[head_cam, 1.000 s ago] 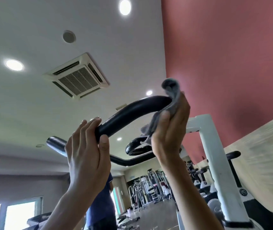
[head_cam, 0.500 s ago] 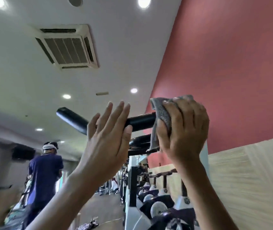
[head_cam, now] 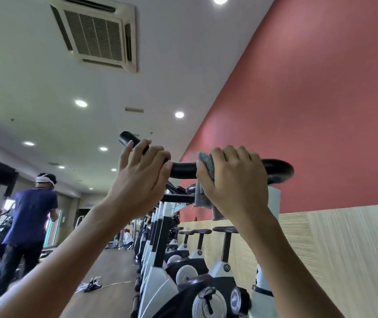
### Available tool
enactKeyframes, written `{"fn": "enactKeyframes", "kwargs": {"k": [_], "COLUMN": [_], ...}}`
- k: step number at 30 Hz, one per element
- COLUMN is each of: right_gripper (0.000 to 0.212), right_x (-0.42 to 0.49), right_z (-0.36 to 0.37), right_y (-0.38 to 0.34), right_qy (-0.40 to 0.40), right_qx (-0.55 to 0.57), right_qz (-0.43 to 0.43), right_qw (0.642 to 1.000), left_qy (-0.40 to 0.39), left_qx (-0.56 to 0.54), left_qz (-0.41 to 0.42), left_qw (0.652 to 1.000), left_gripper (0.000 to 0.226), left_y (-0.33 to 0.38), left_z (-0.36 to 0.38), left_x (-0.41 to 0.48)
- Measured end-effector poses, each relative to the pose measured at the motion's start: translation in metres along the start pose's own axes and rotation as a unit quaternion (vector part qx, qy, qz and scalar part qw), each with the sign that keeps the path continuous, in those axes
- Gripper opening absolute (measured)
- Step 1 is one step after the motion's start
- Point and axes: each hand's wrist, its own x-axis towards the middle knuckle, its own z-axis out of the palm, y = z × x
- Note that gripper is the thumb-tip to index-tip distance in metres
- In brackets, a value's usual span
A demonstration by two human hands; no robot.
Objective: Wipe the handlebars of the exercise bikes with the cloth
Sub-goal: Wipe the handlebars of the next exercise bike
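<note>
A black curved handlebar (head_cam: 183,169) of the nearest exercise bike runs across the middle of the view, seen from below. My left hand (head_cam: 141,175) grips its left part near the open tube end. My right hand (head_cam: 231,180) presses a grey cloth (head_cam: 206,166) around the bar further right; a tail of cloth hangs below the hand. The bar's right end (head_cam: 277,168) sticks out past my right hand.
A row of white and black exercise bikes (head_cam: 160,260) recedes along the red and wood-panelled wall (head_cam: 321,237) on the right. A person in a blue shirt (head_cam: 29,216) stands at the left by other machines. A cable (head_cam: 96,285) lies on the wooden floor.
The view has dropped, showing more bikes and floor. My left hand went from open fingers against the bar to a closed grip. My right hand with the cloth stays wrapped on the bar.
</note>
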Motion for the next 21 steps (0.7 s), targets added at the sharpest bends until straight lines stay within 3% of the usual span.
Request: {"fn": "enactKeyframes", "kwargs": {"k": [7,10,16,21], "right_gripper": [0.042,0.038,0.034,0.032], "right_x": [0.020,0.024,0.044,0.057], "right_z": [-0.009,-0.021,-0.041,-0.050], "right_y": [0.003,0.003,0.002,-0.006], "right_qy": [-0.090,-0.169,-0.364,-0.432], "right_qx": [0.012,0.012,0.057,0.042], "right_qz": [0.019,0.021,0.045,0.090], "right_qw": [0.996,0.985,0.928,0.896], "left_qy": [0.015,-0.041,-0.246,-0.300], "left_qx": [-0.050,-0.044,-0.073,-0.045], "left_qz": [-0.021,-0.019,-0.062,-0.089], "left_qw": [0.998,0.998,0.964,0.949], "left_gripper": [0.034,0.035,0.035,0.036], "left_y": [0.007,0.007,-0.003,-0.024], "left_z": [-0.006,-0.017,-0.053,-0.066], "left_x": [0.001,0.004,0.034,0.062]}}
